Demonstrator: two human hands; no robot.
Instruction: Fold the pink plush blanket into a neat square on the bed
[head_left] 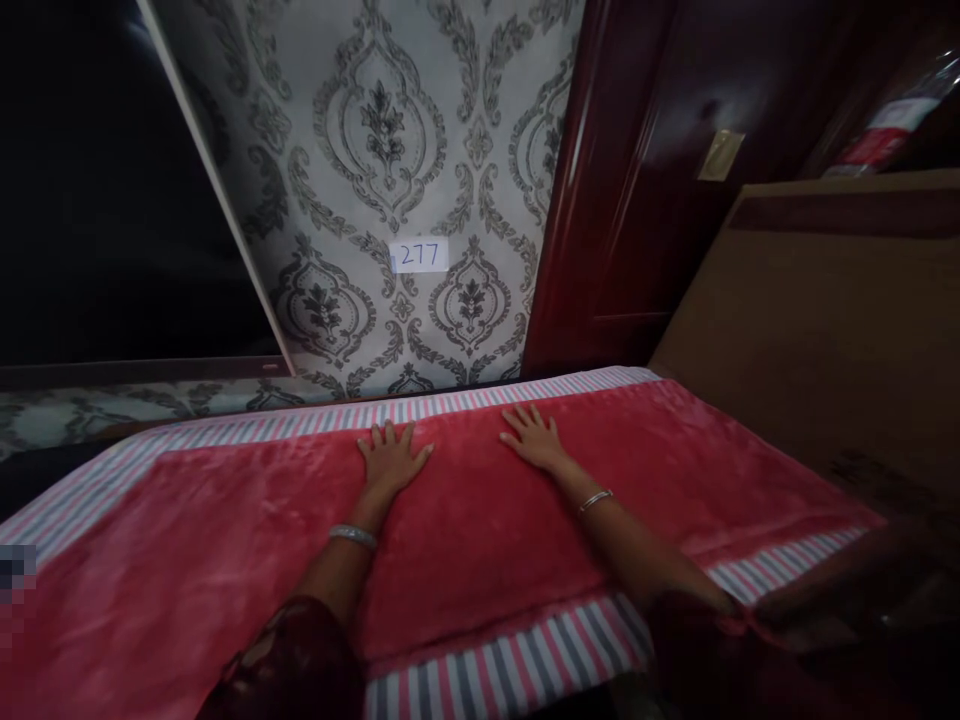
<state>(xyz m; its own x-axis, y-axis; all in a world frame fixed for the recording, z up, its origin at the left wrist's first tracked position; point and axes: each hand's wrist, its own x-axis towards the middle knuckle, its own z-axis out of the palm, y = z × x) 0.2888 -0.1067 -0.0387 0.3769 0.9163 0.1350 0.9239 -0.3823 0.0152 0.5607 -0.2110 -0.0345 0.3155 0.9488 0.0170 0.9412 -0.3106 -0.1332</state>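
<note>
A plush red blanket (480, 540) lies spread out over a striped pink, grey and white sheet (510, 665), whose stripes show along the back, left and front edges. My left hand (390, 462) rests flat on the blanket near its back edge, fingers spread. To the right of it, my right hand (534, 440) also presses flat on the red cloth with its fingers apart. Neither hand grips anything. Each wrist wears a silver bangle.
Patterned wallpaper with a paper label (419, 255) reading 277 rises behind the blanket. A dark screen (127, 200) stands at the left. On the right are a dark red wooden door (622, 180), a cardboard box (840, 330) and a bottle (885, 135) with a red label.
</note>
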